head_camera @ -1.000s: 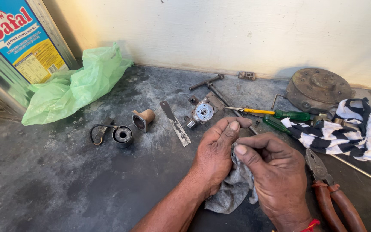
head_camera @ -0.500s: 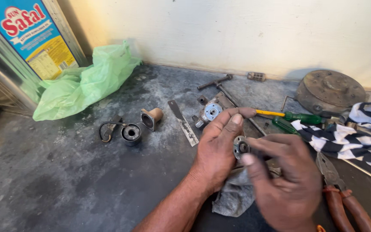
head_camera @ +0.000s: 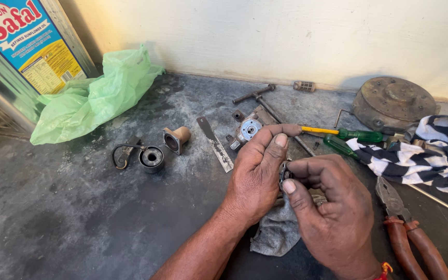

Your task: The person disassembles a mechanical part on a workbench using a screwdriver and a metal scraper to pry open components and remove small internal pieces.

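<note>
My left hand (head_camera: pixel 257 173) and my right hand (head_camera: pixel 327 207) meet above a dark workbench (head_camera: pixel 79 218). Between their fingertips sits a small round metal part (head_camera: pixel 285 172), mostly hidden by the fingers. Both hands pinch it, the left thumb stretched out over the top. A grey rag (head_camera: pixel 276 231) lies crumpled under the hands. Just beyond the left thumb lies a small metal body with a round bright face (head_camera: pixel 249 128).
A flat metal strip (head_camera: pixel 215 143), a tan flanged tube (head_camera: pixel 176 139), a black ring with a wire clip (head_camera: pixel 149 157), green-handled screwdrivers (head_camera: pixel 356 137), red-handled pliers (head_camera: pixel 408 233), a striped cloth (head_camera: pixel 421 155), a round metal cover (head_camera: pixel 394 103), a green plastic bag (head_camera: pixel 97 96) and a large tin (head_camera: pixel 16 57).
The hands have drawn closer around the small round part, which showed more plainly half a second ago. The view has shifted slightly.
</note>
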